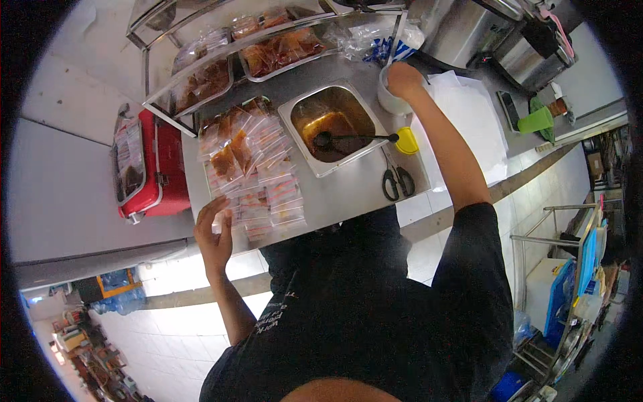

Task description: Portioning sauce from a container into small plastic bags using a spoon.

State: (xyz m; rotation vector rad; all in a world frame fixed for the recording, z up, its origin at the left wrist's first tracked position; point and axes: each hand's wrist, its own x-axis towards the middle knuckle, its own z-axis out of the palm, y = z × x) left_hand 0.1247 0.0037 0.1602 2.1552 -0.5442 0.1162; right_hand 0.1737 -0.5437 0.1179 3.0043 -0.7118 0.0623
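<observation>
My right hand (404,80) is at the mouth of a white plastic tub (395,104) on the steel table (331,201); its fingertips are hidden, so any hold is unclear. My left hand (216,233) hovers by the table's front left edge, thumb and fingers apart, with nothing visible in it. Beside it lie overlapping rows of small clear plastic bags with printed stripes (286,201). Several sachets filled with brown-orange sauce (224,163) lie on top of them. A steel food pan (322,170) holds brown sauce, and a black ladle (359,137) rests across it.
Black-handled scissors (397,185) and a yellow lid (407,140) lie right of the pan. White paper sheets (464,125) spread under my right forearm. Trays of packed sachets (281,53) stand behind, beneath a metal rack frame (271,40). A red cool box (163,166) sits left.
</observation>
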